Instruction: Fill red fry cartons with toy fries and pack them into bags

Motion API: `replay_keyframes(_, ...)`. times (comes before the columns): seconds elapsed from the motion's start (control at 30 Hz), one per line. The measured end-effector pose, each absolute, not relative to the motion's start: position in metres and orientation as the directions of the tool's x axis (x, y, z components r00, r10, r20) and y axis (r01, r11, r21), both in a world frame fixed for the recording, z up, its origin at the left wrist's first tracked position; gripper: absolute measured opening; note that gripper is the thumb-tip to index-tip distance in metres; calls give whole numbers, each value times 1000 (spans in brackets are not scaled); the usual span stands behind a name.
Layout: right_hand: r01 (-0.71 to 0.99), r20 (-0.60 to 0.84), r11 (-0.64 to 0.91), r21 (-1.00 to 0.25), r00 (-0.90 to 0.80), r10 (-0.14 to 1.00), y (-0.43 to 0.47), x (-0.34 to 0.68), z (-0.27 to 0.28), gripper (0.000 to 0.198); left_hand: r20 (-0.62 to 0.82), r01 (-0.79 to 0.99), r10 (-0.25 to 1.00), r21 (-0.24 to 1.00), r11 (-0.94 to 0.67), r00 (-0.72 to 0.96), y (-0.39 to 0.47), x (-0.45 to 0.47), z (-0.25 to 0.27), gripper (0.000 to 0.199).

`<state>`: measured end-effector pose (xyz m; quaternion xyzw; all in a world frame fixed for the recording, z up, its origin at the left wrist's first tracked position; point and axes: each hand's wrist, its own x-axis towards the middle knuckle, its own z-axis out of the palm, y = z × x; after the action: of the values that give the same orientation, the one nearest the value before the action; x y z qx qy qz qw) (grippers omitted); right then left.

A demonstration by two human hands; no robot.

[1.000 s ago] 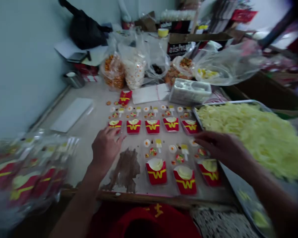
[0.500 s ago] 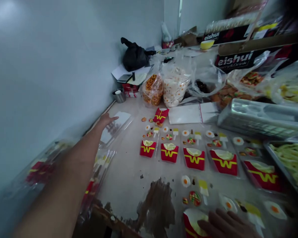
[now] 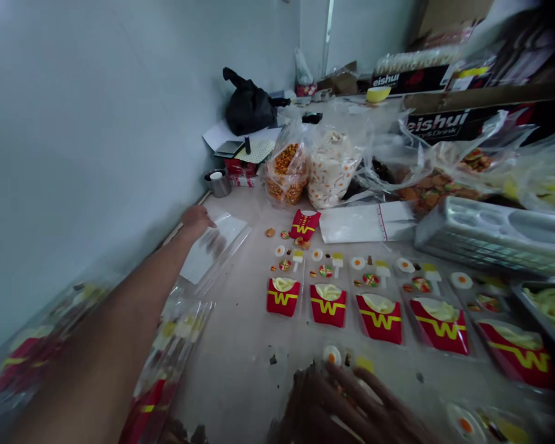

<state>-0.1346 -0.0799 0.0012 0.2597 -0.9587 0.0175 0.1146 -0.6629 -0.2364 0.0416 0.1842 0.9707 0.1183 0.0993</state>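
Note:
At the left wall, my left hand [image 3: 197, 223] has its thumb over the edge of a clear plastic bag [image 3: 231, 237] on a flat pile with white beneath. Its other fingers show dimly through the film, closed around the bag's edge. My right hand [image 3: 351, 404] is low in front, fingers spread over a clear pack with an egg piece [image 3: 332, 355], partly hiding it. Rows of clear packs lie beyond, each with a red fries box [image 3: 283, 297], an egg, a pizza and other small food pieces. Loose pieces surround another red fries box [image 3: 304, 226].
Filled clear packs [image 3: 166, 364] are heaped at the near left. Bags of orange pieces [image 3: 284, 176] and egg pieces [image 3: 330, 176] stand at the back. A silvery plastic tray [image 3: 494, 234], a tray of fries pieces [image 3: 552, 308] and a metal cup [image 3: 219, 183] are around.
My right hand has moved left, onto the nearest pack at the front. My left hand stays at the plastic bag, slightly further left. The view has shifted a little.

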Motion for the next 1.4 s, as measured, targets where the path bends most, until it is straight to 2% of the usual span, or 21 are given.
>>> replay_keyframes(0.07,-541,208,841,2,-822,-530,-86,-154,6,42,-160,369,435,326,871,-886,-235,-661,54,36)
replay_keyframes(0.17,-606,175,789,-104,-792,-585,-92,-170,7,33,-187,415,534,444,795,-824,-232,-651,81,36)
replay_keyframes(0.23,-626,151,758,-182,-779,-608,-91,-172,12,35,-194,443,606,520,730,-771,-228,-637,100,41)
replay_keyframes(0.33,-549,80,782,-296,-830,-553,-83,-164,30,68,-157,476,680,602,641,-717,-216,-603,120,48)
replay_keyframes(0.43,-398,23,849,-346,-909,-417,-66,-144,53,101,-91,462,697,687,561,-711,-195,-557,124,49)
replay_keyframes(0.53,-162,58,941,-297,-987,-152,-43,-121,74,107,-56,449,713,741,499,-699,-172,-506,118,47)
replay_keyframes(0.63,71,165,972,-225,-980,110,-21,-101,91,106,-77,469,796,773,428,-600,-157,-459,112,45)
replay_keyframes(0.73,198,226,962,-190,-944,239,-4,-88,98,107,-205,450,867,787,422,-454,-151,-424,109,43)
replay_keyframes(0.8,249,238,951,-182,-927,289,6,-83,97,107,-273,461,880,770,442,-387,-150,-406,106,43)
replay_keyframes(0.9,308,261,934,-183,-901,348,20,-80,90,106,-278,472,883,762,442,-377,-151,-382,96,38)
replay_keyframes(1.07,346,312,922,-173,-869,385,36,-82,83,102,-333,229,821,850,474,-463,-146,-347,66,35)
replay_keyframes(1.2,418,383,905,-84,-824,417,40,-82,80,96,-282,297,776,808,510,-565,-135,-330,54,39)
replay_keyframes(1.4,417,367,909,-15,-843,393,39,-79,73,92,-271,342,790,790,509,-550,-124,-318,58,35)
